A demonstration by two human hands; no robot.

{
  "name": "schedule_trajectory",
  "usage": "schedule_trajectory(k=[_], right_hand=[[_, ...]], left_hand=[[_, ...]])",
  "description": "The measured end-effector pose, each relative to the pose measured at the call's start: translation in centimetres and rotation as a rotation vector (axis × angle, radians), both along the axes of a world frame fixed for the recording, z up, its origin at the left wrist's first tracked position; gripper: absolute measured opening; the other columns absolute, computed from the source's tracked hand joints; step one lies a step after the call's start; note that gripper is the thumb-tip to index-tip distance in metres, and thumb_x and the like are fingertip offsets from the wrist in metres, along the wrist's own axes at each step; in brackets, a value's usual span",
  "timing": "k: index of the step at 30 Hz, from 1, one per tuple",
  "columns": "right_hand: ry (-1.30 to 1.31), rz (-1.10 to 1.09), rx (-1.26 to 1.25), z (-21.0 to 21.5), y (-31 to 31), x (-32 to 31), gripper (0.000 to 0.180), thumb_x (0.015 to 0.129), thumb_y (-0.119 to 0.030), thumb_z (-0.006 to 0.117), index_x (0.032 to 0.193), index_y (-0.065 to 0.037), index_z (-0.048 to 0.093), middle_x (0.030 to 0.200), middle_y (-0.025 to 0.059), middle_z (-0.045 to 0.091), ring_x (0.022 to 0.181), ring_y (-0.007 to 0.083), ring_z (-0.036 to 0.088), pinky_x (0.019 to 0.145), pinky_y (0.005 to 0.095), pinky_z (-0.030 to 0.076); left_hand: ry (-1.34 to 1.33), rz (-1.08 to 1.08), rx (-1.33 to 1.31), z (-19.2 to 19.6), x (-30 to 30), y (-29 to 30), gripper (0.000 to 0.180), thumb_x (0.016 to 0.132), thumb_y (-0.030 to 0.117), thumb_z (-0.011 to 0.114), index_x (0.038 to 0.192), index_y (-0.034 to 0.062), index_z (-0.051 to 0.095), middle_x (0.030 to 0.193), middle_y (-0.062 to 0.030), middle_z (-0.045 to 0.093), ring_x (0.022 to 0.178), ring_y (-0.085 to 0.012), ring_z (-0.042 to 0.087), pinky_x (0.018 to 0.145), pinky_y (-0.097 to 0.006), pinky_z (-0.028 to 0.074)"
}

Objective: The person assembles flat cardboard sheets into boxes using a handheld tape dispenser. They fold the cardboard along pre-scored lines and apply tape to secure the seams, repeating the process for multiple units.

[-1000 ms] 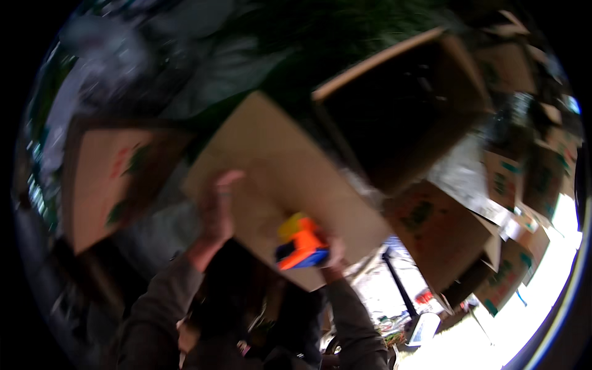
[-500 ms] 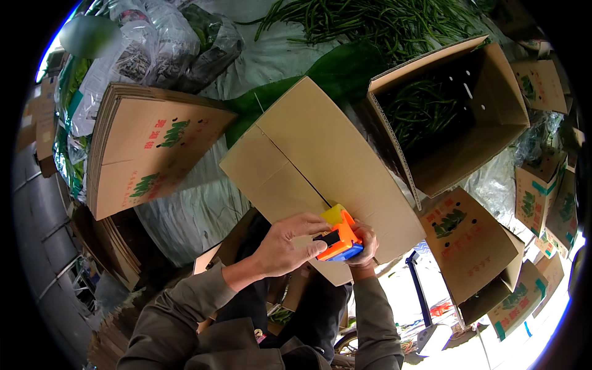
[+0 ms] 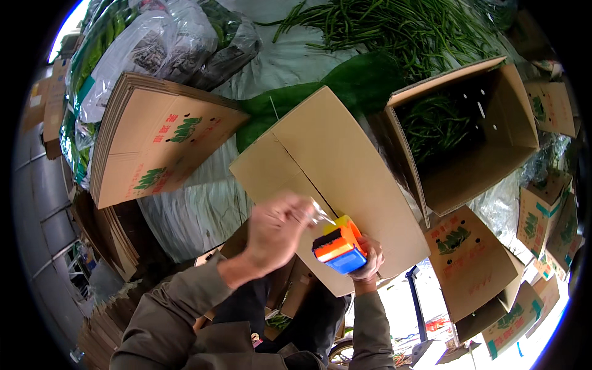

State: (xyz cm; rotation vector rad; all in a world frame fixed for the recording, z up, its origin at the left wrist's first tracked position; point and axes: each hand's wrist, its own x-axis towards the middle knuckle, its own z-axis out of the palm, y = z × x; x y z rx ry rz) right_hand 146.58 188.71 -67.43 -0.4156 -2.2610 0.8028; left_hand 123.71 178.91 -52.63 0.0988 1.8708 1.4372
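My right hand grips an orange and blue tape dispenser with a yellow part at its top. It is above the near end of a cardboard box, whose closed flaps meet along a dark seam. Left of the dispenser, my left hand is raised and blurred by motion. Its fingers are pinched together on a shiny clear strip of tape, which stretches toward the dispenser. The lower part of the box is hidden behind my hands and the dispenser.
A stack of flattened cartons stands at the left. At the right is an open carton with green beans inside. More long beans are heaped at the back, near clear plastic bags. Another carton sits near right.
My left hand has pulled back from the dispenser, drawing out a clear strip of tape. The dispenser has tilted, showing more of its blue side. The whole view has shifted slightly.
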Motion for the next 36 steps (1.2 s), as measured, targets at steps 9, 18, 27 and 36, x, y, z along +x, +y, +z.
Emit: schedule_trajectory(k=[9, 18, 27, 36], right_hand=[[-0.147, 0.055, 0.056, 1.7, 0.0, -3.8, 0.068, 0.078, -0.036, 0.077, 0.125, 0.001, 0.044, 0.088, 0.0147, 0.059, 0.069, 0.0326, 0.06, 0.058, 0.041, 0.052], [-0.393, 0.133, 0.135, 5.0, 0.6, -7.5, 0.073, 0.071, -0.024, 0.073, 0.129, 0.006, 0.041, 0.081, 0.0153, 0.054, 0.059, 0.0323, 0.053, 0.051, 0.041, 0.046], [-0.336, 0.169, 0.096, 5.2, 0.5, -9.3, 0.064, 0.073, -0.021, 0.075, 0.123, 0.005, 0.045, 0.073, 0.0111, 0.048, 0.052, 0.0277, 0.047, 0.045, 0.039, 0.039], [-0.287, 0.145, 0.084, 4.9, 1.5, -9.3, 0.05, 0.08, -0.023, 0.072, 0.115, 0.004, 0.048, 0.069, 0.0096, 0.048, 0.051, 0.0257, 0.048, 0.042, 0.0365, 0.037]], left_hand=[[0.277, 0.151, 0.061, -7.1, -19.8, -1.6, 0.021, 0.099, 0.018, 0.063, 0.104, -0.0017, 0.07, 0.088, -0.0033, 0.066, 0.072, -0.0084, 0.061, 0.066, -0.025, 0.057], [-0.042, 0.25, 0.082, -16.1, -21.8, -2.9, 0.023, 0.098, 0.019, 0.063, 0.1, -0.0034, 0.069, 0.079, -0.0021, 0.06, 0.069, -0.009, 0.058, 0.061, -0.025, 0.055], [-0.069, -0.033, -0.214, -22.5, -20.2, -3.4, 0.027, 0.092, 0.019, 0.063, 0.105, -0.0029, 0.071, 0.074, -0.0111, 0.068, 0.067, -0.0205, 0.063, 0.064, -0.034, 0.052], [0.376, -0.197, -0.358, -17.1, -18.2, -0.3, 0.068, 0.097, 0.043, 0.053, 0.151, 0.0058, 0.039, 0.134, -0.0249, 0.058, 0.123, -0.0408, 0.057, 0.106, -0.044, 0.043]])
